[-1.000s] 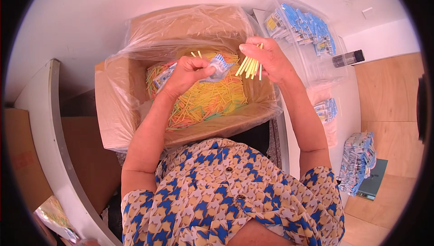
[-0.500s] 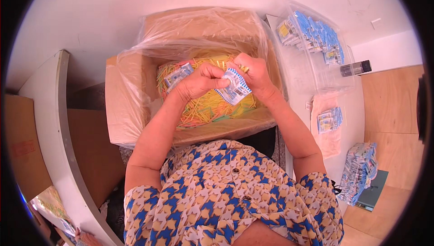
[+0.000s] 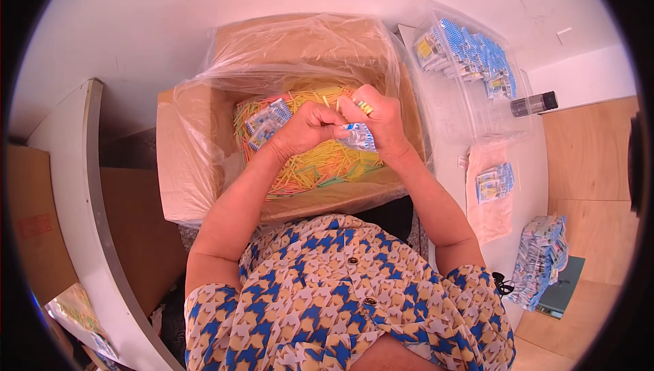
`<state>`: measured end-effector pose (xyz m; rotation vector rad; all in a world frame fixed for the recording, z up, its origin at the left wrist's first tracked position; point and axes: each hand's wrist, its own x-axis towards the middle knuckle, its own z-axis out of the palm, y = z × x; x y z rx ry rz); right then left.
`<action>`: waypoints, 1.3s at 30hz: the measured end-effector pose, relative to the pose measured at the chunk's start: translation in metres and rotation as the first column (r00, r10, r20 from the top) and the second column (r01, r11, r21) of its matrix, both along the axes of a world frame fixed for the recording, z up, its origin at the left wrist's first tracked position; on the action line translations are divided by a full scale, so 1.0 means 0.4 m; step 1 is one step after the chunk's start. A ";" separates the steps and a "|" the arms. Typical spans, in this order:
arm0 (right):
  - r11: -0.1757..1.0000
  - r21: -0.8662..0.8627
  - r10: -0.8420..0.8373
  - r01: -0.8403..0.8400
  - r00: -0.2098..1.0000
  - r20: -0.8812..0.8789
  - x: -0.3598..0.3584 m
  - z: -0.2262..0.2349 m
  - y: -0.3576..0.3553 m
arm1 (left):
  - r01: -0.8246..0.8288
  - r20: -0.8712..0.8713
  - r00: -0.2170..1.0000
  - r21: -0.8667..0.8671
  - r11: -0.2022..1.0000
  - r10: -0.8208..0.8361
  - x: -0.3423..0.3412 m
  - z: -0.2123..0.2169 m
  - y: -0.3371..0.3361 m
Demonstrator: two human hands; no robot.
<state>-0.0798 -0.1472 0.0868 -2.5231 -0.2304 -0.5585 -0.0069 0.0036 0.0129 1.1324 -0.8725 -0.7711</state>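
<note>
Over a plastic-lined cardboard box, my left hand [image 3: 306, 129] is closed in a pinch at the edge of a small blue-and-white packet [image 3: 360, 138]. My right hand [image 3: 383, 123] is curled round a small bunch of short yellow sticks [image 3: 364, 106], its lower part against the packet's other side. Fingers partly cover the packet, so its opening cannot be made out. Below both hands lies a heap of thin yellow, pink and green sticks [image 3: 315, 171]. Several similar packets [image 3: 268, 124] rest on the heap beside my left forearm.
The cardboard box [image 3: 184, 153] has a clear liner over its rim. To the right, a clear plastic bin [image 3: 436, 91] holds many packets. Nearby are a pink cloth [image 3: 487, 221] with packets [image 3: 495, 183], a stacked packet pile [image 3: 541, 262] and a dark-capped cylinder [image 3: 535, 104]. A white panel [image 3: 82, 187] stands left.
The packet has tilted and now shows less of its face between my hands. My right hand has turned slightly, showing more of the yellow sticks. Another person's hand at lower left has left view.
</note>
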 end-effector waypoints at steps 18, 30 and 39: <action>0.810 0.543 0.075 0.221 0.879 -0.470 -0.078 0.121 -0.101 | -0.205 -0.151 0.970 -0.068 0.976 0.193 0.009 0.017 0.010; 0.955 0.289 0.051 0.062 0.928 -0.369 0.008 0.134 -0.056 | -0.062 -0.056 0.997 -0.042 0.997 0.059 0.006 0.026 0.001; 0.998 0.016 0.065 -0.063 0.976 -0.209 0.003 0.152 -0.001 | -0.106 -0.040 0.993 0.070 0.992 0.109 0.001 0.043 0.010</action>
